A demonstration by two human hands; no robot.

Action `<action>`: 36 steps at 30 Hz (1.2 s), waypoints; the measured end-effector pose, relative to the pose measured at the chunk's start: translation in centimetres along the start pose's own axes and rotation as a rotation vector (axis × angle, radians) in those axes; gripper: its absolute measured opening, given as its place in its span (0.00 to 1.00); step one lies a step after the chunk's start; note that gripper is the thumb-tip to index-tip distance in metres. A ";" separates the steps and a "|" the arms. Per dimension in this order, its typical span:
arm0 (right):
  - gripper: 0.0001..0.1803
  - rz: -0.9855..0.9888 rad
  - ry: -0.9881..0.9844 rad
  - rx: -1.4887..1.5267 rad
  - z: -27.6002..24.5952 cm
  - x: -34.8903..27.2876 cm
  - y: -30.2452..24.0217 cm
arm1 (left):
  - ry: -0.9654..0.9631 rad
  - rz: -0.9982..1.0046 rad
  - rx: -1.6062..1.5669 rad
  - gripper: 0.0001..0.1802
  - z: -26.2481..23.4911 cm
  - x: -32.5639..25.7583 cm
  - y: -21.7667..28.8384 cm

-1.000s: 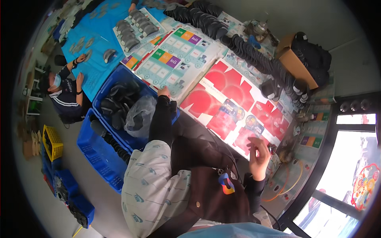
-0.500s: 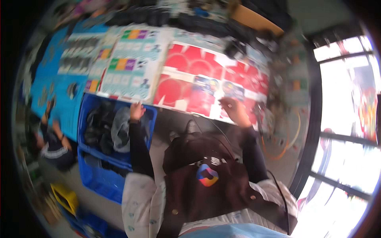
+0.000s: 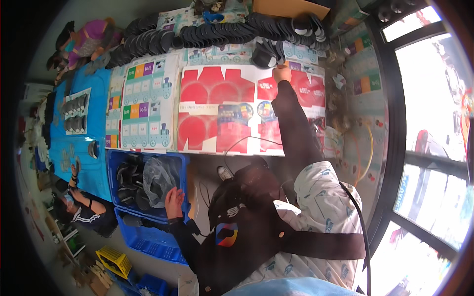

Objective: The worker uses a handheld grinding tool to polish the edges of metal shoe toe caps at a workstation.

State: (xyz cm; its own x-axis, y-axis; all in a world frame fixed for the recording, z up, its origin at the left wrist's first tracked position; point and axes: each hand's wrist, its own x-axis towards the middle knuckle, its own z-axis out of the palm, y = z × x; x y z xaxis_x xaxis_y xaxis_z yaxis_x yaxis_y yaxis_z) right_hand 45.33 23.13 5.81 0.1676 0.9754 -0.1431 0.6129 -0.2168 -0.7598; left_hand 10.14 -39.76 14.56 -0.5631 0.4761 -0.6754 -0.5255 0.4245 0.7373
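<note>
My right hand (image 3: 282, 73) is stretched far across the table over the flat red printed cardboard sheets (image 3: 222, 106). It touches a small stack of black moulded pieces (image 3: 264, 54); its grip is too small to make out. My left hand (image 3: 174, 202) hangs low at the near rim of a blue plastic crate (image 3: 183, 170), fingers apart and holding nothing. It is next to a clear plastic bag (image 3: 159, 180) lying on black pieces inside the crate. A black apron with a round coloured badge (image 3: 227, 234) covers my front.
Long rows of black moulded pieces (image 3: 222, 32) line the table's far edge. White sheets with coloured squares (image 3: 145, 103) and a blue mat (image 3: 79, 123) lie left. Another person (image 3: 81, 207) sits on the floor at left, near a second blue crate (image 3: 153, 237) and a yellow basket (image 3: 114, 262). Windows stand at right.
My right hand has reached from the near right part of the red sheets to the black stack at the far edge. My left hand has dropped to the crate's near rim. The view has swung.
</note>
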 end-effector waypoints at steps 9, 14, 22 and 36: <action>0.35 0.346 0.247 0.156 6.2 5.7 0.4 | 0.141 -0.051 -0.232 0.17 10.1 -5.2 -0.9; 0.22 0.412 0.101 0.239 5.8 3.3 -1.2 | 0.198 -0.010 -0.166 0.16 11.8 -6.3 -0.1; 0.11 -0.389 -0.657 0.171 -6.5 -14.7 -7.3 | 0.237 0.917 0.993 0.38 23.7 -5.8 10.7; 0.12 0.049 -0.224 -0.407 -30.2 -40.7 11.6 | -0.509 0.336 0.642 0.14 17.6 1.0 3.0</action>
State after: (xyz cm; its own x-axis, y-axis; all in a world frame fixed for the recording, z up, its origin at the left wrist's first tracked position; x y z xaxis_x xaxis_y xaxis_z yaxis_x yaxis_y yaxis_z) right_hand 68.95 -20.32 21.94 0.0602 0.9385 -0.3401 0.8691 -0.2168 -0.4446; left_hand 19.28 -24.44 16.27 -0.1907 0.8734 -0.4480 0.1623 0.4782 0.8631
